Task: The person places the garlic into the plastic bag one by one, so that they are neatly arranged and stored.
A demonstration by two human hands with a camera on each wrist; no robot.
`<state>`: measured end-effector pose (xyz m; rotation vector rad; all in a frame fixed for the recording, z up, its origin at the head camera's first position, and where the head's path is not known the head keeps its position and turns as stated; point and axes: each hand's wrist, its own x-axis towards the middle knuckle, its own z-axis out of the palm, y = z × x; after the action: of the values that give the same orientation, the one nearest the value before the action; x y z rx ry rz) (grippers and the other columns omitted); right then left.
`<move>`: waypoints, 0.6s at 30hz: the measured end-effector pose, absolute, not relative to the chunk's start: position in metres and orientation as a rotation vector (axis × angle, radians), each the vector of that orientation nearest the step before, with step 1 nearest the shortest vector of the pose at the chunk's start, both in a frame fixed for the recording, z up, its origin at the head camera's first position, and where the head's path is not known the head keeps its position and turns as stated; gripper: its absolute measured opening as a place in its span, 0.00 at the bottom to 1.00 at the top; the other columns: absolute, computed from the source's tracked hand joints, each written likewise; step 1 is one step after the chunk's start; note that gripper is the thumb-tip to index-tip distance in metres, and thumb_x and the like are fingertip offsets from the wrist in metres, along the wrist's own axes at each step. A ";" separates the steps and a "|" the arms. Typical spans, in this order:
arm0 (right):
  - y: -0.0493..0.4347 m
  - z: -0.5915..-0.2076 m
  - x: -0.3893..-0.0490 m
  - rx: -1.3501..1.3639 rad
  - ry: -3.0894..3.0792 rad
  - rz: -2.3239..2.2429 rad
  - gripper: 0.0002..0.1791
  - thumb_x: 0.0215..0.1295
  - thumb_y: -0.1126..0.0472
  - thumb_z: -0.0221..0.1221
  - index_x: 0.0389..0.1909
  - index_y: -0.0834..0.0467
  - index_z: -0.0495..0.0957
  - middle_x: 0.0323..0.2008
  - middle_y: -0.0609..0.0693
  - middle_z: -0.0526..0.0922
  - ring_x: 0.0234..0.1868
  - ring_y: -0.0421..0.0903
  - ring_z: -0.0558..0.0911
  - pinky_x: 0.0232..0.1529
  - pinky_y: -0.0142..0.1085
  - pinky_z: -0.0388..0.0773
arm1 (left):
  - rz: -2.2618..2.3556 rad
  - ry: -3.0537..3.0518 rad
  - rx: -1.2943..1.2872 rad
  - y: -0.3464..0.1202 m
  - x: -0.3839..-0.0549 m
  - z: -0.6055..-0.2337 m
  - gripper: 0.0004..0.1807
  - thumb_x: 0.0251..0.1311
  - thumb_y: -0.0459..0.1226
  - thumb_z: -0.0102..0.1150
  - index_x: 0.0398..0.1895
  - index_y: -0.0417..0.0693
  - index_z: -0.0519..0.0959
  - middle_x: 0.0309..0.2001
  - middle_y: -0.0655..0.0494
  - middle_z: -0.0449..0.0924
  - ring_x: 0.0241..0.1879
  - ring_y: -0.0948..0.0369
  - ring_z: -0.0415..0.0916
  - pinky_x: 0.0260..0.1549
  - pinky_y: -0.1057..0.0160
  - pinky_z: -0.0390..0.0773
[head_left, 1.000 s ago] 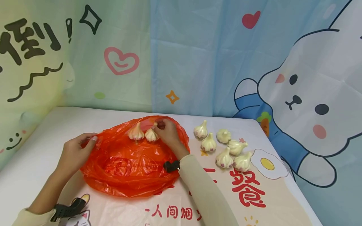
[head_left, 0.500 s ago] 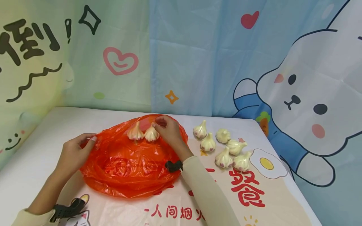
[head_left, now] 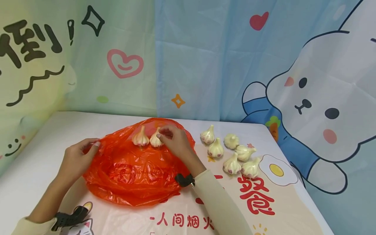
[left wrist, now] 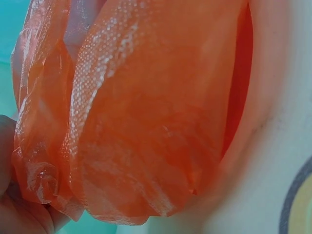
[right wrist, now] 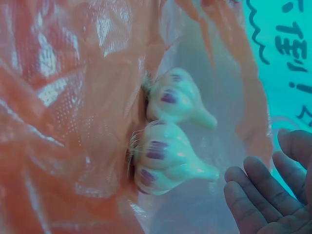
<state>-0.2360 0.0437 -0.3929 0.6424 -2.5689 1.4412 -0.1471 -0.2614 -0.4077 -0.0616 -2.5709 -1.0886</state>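
Note:
A thin red plastic bag [head_left: 132,173] lies spread with its mouth open. My left hand [head_left: 77,158] pinches its left edge between thumb and fingers; the left wrist view shows the crumpled film by that hand [left wrist: 29,214]. Two garlic bulbs [head_left: 141,137] sit side by side in the bag, stems up. Over the right-hand bulb [head_left: 155,140] is my right hand [head_left: 176,140], partly covering it in the head view. In the right wrist view the loosely bent fingers [right wrist: 243,207] are apart from that bulb's stem [right wrist: 209,173] and hold nothing.
Several more garlic bulbs [head_left: 232,164] stand or lie grouped on the printed tablecloth [head_left: 176,212] to the right of the bag. Behind the table hangs a patterned cloth backdrop [head_left: 191,58].
My right hand has let go of the right-hand bulb's stem and drawn back slightly toward me and down. The left hand keeps its grip on the bag.

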 end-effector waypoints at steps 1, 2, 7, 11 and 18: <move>0.045 -0.392 -0.234 0.656 -2.554 1.460 0.11 0.65 0.58 0.64 0.45 0.58 0.81 0.42 0.48 0.85 0.45 0.42 0.83 0.50 0.33 0.79 | -1.091 -2.571 -0.061 -0.261 -0.147 -0.408 0.18 0.72 0.41 0.50 0.51 0.34 0.79 0.45 0.36 0.82 0.42 0.43 0.79 0.40 0.45 0.79; 0.046 -0.392 -0.231 0.670 -2.540 1.483 0.11 0.65 0.59 0.64 0.45 0.58 0.81 0.42 0.49 0.85 0.45 0.42 0.83 0.50 0.32 0.79 | -1.088 -2.573 -0.058 -0.261 -0.147 -0.408 0.18 0.72 0.41 0.50 0.51 0.34 0.79 0.45 0.36 0.82 0.42 0.43 0.79 0.40 0.45 0.79; 0.056 -0.389 -0.220 0.689 -2.511 1.550 0.10 0.65 0.61 0.63 0.45 0.59 0.81 0.42 0.48 0.84 0.46 0.42 0.82 0.49 0.32 0.79 | -1.086 -2.574 -0.054 -0.261 -0.146 -0.407 0.19 0.72 0.41 0.49 0.52 0.34 0.78 0.45 0.36 0.81 0.42 0.43 0.78 0.40 0.44 0.79; 0.065 -0.386 -0.211 0.697 -2.527 1.567 0.11 0.67 0.59 0.61 0.47 0.58 0.81 0.43 0.47 0.84 0.45 0.41 0.82 0.50 0.33 0.79 | -1.085 -2.570 -0.058 -0.262 -0.145 -0.407 0.18 0.72 0.41 0.50 0.52 0.34 0.78 0.44 0.37 0.82 0.42 0.44 0.78 0.39 0.45 0.80; 0.083 -0.387 -0.197 0.727 -2.541 1.548 0.10 0.69 0.58 0.59 0.46 0.57 0.82 0.42 0.46 0.84 0.45 0.42 0.82 0.50 0.36 0.80 | -1.091 -2.571 -0.055 -0.261 -0.145 -0.406 0.19 0.72 0.42 0.50 0.52 0.35 0.78 0.45 0.37 0.82 0.43 0.44 0.78 0.40 0.46 0.80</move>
<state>-0.1970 0.0830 -0.3867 0.7265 -2.5413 1.5484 -0.1449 -0.2611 -0.4060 -0.0553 -2.5711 -1.0912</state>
